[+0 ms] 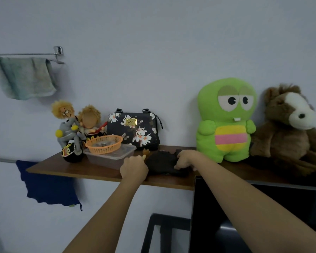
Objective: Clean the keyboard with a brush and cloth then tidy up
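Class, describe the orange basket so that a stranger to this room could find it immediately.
Start at the wooden shelf on the wall. Left of the floral handbag, a clear plastic box sits near the front edge. The orange basket rests on top of it, the only round, mesh-sided, bright orange thing there.

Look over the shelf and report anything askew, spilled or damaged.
Nothing looks spilled or broken. The orange basket sits tilted on the clear container. Both hands rest on the shelf: left hand around a brush handle, right hand on the dark cloth.
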